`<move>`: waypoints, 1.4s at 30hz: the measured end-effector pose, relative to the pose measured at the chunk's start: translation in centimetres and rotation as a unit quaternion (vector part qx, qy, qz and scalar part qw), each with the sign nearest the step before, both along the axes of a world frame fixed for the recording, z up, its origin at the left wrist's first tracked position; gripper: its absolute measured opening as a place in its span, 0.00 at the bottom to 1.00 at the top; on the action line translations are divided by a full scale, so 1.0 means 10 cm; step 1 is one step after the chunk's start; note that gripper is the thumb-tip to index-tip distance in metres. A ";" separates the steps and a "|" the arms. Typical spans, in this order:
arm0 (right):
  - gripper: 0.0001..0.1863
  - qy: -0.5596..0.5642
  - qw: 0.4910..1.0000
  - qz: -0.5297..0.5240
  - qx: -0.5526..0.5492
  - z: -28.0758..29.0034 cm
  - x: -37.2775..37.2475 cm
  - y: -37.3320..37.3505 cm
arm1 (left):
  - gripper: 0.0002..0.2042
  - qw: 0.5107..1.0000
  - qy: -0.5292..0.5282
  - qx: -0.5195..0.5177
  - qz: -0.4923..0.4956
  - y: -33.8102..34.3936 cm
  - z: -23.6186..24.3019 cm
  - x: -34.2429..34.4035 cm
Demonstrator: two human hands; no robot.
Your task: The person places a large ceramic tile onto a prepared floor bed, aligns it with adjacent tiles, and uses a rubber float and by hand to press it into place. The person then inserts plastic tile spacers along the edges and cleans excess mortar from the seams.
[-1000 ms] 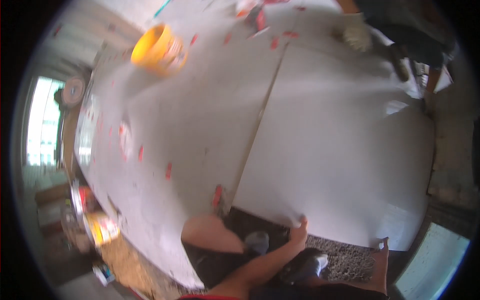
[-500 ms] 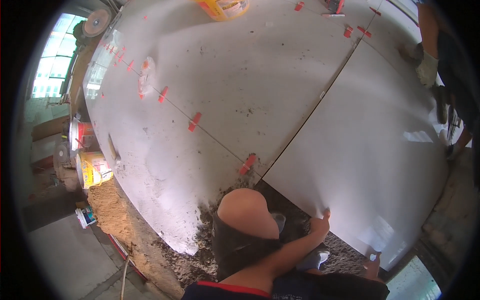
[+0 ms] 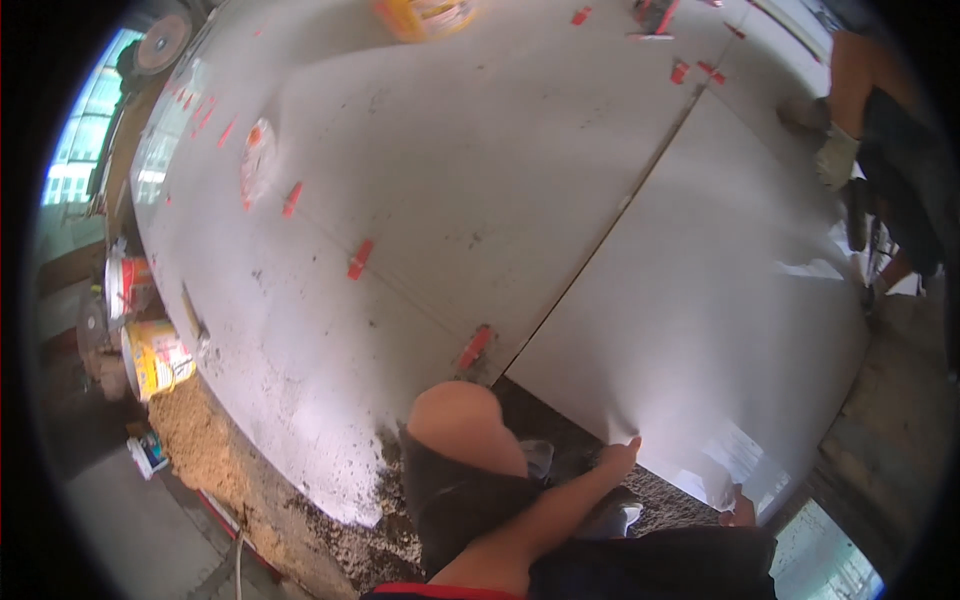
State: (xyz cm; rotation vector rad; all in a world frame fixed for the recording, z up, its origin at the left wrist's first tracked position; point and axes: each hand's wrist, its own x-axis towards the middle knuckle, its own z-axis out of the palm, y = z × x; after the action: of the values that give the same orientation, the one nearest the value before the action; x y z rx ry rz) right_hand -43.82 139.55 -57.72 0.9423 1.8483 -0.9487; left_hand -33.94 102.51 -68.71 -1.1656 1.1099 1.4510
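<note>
My left hand (image 3: pixel 620 455) grips the near edge of a large pale tile (image 3: pixel 680 300), with a finger or thumb on its top. My right hand (image 3: pixel 737 508) holds the same edge farther right, partly hidden by my dark clothing. Under and beside that edge is dark, crumbly mortar bedding (image 3: pixel 665 510). The tile's left side lies along a laid tile floor (image 3: pixel 480 180) dotted with red clips (image 3: pixel 360 258) along the joints. My bare knee (image 3: pixel 455 420) is at the corner between the two.
At upper right a co-worker's gloved hand (image 3: pixel 838 158) is by the tile's far side. A yellow bucket (image 3: pixel 420 15) sits at the top. At left are more buckets (image 3: pixel 160 355), a sand heap (image 3: pixel 190 440), a round disc (image 3: pixel 162 42) and a window (image 3: pixel 90 130).
The view has swung since a second ago, shifting the floor in the picture; my knee shows more. Both my hands stay on the tile edge. The co-worker's arm shows more at upper right.
</note>
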 end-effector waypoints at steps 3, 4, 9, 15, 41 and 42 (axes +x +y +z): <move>0.29 0.031 0.997 0.064 0.025 -0.04 0.01 -0.23 | 0.23 0.882 0.349 0.059 -0.312 -0.34 0.51 -0.05; 0.30 0.038 0.996 0.068 0.037 -0.07 0.01 -0.25 | 0.19 0.872 0.355 -0.006 -0.337 -0.52 0.96 -0.23; 0.31 0.047 0.994 0.056 0.082 -0.16 0.16 -0.06 | 0.16 0.782 0.458 -0.152 -0.394 -2.44 3.05 -1.20; 0.33 0.012 0.992 -0.039 0.120 -0.37 0.20 0.38 | 0.18 0.813 0.251 -0.384 -0.358 -3.99 2.15 -0.95; 0.36 0.070 0.953 -0.053 0.291 -0.49 -0.17 0.08 | 0.15 0.738 0.394 -0.386 -0.388 -3.57 0.89 -1.61; 0.37 0.070 0.956 -0.030 0.284 -0.47 -0.22 0.07 | 0.16 0.754 0.404 -0.391 -0.339 -3.58 0.84 -1.93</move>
State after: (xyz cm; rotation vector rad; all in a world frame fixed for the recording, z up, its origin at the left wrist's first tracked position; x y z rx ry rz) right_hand -46.01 140.29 -62.37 1.3011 2.2821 -0.5270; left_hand -53.23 66.66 -60.27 -0.4188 2.6007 0.8534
